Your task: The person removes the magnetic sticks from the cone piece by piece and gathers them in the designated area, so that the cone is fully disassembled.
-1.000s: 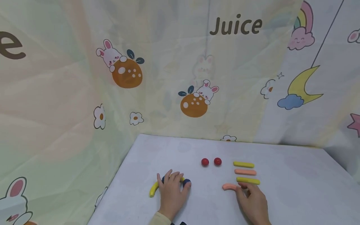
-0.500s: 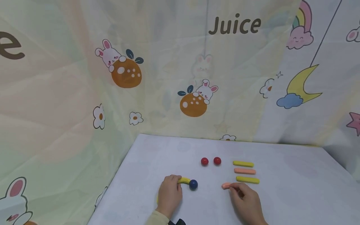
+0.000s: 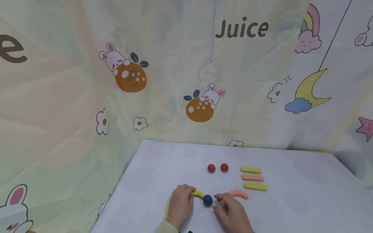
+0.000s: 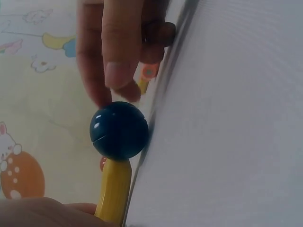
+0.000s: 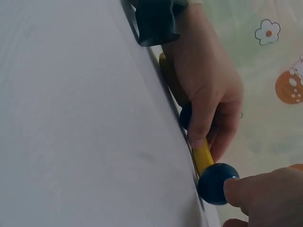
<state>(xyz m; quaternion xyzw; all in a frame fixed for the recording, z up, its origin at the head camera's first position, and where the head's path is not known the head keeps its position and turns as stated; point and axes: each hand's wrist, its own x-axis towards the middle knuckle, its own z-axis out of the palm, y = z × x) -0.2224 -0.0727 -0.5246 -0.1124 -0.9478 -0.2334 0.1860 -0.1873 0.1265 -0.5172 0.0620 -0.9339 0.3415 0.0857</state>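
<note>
On the white table my left hand (image 3: 180,205) pinches a curved yellow stick (image 3: 198,193), whose right end touches a dark blue ball (image 3: 208,200). In the right wrist view a second blue ball (image 5: 186,116) and another yellow piece (image 5: 171,79) lie beside that hand, mostly hidden in the head view. My right hand (image 3: 233,212) is just right of the first ball, thumb and fingers apart; whether it touches the ball is unclear. Behind that hand lies a curved orange stick (image 3: 239,194).
Two red balls (image 3: 211,168) (image 3: 224,167) stand farther back on the table (image 3: 297,194). Right of them lie two straight yellow sticks (image 3: 251,170) (image 3: 255,187) with a straight orange one (image 3: 252,178) between. A printed cloth (image 3: 175,64) hangs behind.
My right hand has let go of the curved orange stick and moved left to the blue ball. The yellow stick and ball have shifted right and nearer with my left hand, which now grips the stick.
</note>
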